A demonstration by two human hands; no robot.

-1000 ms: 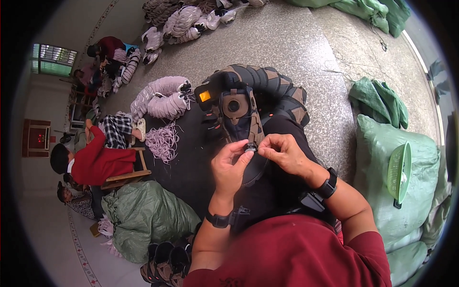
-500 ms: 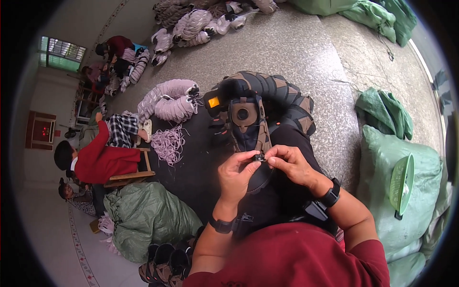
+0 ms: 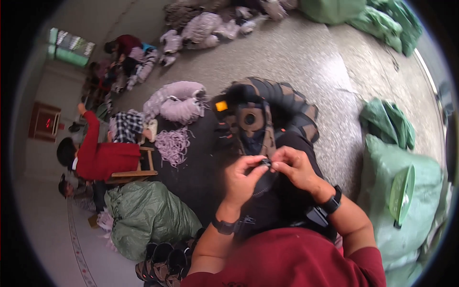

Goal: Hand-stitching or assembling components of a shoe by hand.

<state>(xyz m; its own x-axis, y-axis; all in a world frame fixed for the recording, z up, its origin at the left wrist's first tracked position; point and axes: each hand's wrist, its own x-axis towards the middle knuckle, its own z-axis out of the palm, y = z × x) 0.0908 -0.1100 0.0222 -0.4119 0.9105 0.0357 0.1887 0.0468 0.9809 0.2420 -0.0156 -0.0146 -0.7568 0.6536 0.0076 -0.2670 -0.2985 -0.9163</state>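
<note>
Pinching a small black fitting [image 3: 266, 162], left hand [image 3: 240, 180] nearly closed; right hand [image 3: 297, 171] curled at its edge, grip unclear; handling looks unfinished.

The black piece [image 3: 266, 162] at the fingertips [image 3: 259, 171] of the left hand [image 3: 240, 182] and right hand [image 3: 299, 170] is too small and blurred to identify. They partly hide the brown shoe [image 3: 249, 128] beyond; farther off, the top edge crops a green sack [image 3: 330, 9].

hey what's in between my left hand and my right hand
In the head view, a small black piece, pinched by the left hand, lies between it and the right hand.
</note>
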